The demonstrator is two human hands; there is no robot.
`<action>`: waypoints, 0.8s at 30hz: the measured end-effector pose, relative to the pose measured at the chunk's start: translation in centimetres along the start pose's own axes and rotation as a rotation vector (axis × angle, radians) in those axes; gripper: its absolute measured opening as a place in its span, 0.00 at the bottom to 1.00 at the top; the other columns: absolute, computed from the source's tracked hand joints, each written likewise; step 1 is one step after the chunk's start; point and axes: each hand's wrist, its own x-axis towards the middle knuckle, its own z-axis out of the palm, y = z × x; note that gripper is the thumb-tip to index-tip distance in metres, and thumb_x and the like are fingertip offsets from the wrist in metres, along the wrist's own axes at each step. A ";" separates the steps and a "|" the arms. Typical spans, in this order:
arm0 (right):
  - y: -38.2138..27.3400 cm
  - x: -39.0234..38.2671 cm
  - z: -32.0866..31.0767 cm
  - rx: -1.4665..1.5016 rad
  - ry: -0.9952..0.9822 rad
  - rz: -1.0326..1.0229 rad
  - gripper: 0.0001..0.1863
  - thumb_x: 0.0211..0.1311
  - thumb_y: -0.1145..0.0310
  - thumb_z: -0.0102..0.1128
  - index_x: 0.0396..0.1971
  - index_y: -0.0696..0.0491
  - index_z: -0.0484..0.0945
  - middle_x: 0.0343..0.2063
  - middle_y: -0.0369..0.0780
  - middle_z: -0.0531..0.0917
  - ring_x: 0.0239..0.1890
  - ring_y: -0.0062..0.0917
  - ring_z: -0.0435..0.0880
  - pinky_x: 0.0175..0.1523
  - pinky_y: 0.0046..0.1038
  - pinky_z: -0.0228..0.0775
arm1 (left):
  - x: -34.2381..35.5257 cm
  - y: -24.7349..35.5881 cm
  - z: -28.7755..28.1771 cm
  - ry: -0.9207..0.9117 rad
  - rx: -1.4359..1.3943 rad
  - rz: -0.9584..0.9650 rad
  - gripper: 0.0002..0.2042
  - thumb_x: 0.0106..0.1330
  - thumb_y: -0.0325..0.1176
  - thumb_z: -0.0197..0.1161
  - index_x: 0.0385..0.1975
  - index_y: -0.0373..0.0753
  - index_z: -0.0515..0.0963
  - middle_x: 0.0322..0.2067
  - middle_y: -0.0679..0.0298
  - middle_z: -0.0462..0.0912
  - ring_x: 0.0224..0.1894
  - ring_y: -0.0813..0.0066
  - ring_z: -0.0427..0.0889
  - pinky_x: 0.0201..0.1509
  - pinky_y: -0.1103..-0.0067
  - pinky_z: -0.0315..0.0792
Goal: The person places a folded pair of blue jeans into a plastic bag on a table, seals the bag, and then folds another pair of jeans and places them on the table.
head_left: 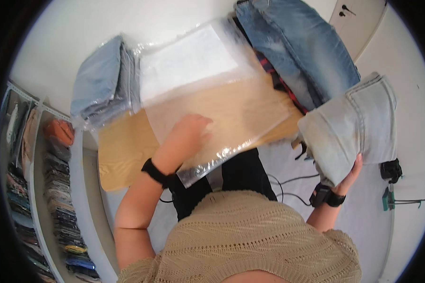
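Observation:
A clear plastic bag (184,104) is spread over the wooden table in front of me, its near end hanging past the table edge toward my body. My left hand (191,135) is over the bag, its fingers bent and blurred, so their grip is unclear. Off to the right, my right hand (350,175) holds up a folded pair of pale grey-blue jeans (347,125) from below, beyond the table edge. Under or inside the far part of the bag shows a white sheet (186,61); which one I cannot tell.
Bagged folded jeans (97,78) are stacked at the table's (123,151) far left. Blue jeans (297,47) are heaped at the far right, with red-and-black plaid cloth beneath. Shelves (82,188) of folded clothes stand left. A black cable (288,181) lies on the floor.

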 end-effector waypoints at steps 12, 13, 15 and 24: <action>0.4 -0.3 0.0 -0.097 -0.002 -0.003 0.30 0.56 0.53 0.55 0.52 0.59 0.68 0.48 0.44 0.76 0.49 0.34 0.75 0.53 0.35 0.68 | -6.1 4.9 5.1 0.042 0.239 -0.103 0.16 0.47 0.31 0.67 0.33 0.37 0.70 0.33 0.59 0.71 0.40 0.60 0.73 0.39 0.70 0.70; 0.4 -0.6 0.0 -0.129 -0.007 0.004 0.30 0.55 0.54 0.55 0.53 0.59 0.67 0.48 0.45 0.75 0.49 0.35 0.75 0.53 0.35 0.68 | -6.0 5.4 4.7 0.044 0.240 -0.103 0.16 0.47 0.31 0.67 0.33 0.37 0.70 0.33 0.59 0.71 0.40 0.60 0.73 0.39 0.70 0.70; 0.6 -1.2 0.6 -0.167 -0.014 -0.003 0.30 0.54 0.54 0.56 0.53 0.59 0.67 0.48 0.45 0.75 0.49 0.35 0.75 0.53 0.35 0.68 | -5.8 6.8 3.8 0.085 0.200 -0.047 0.12 0.49 0.29 0.64 0.33 0.37 0.70 0.33 0.58 0.71 0.39 0.60 0.73 0.38 0.70 0.70; 2.4 -2.0 1.5 -0.136 -0.105 0.096 0.31 0.55 0.52 0.54 0.53 0.59 0.67 0.49 0.45 0.75 0.48 0.34 0.76 0.52 0.35 0.69 | -6.7 5.3 6.2 0.127 0.268 0.007 0.09 0.54 0.30 0.60 0.32 0.37 0.70 0.31 0.58 0.70 0.38 0.60 0.73 0.36 0.69 0.70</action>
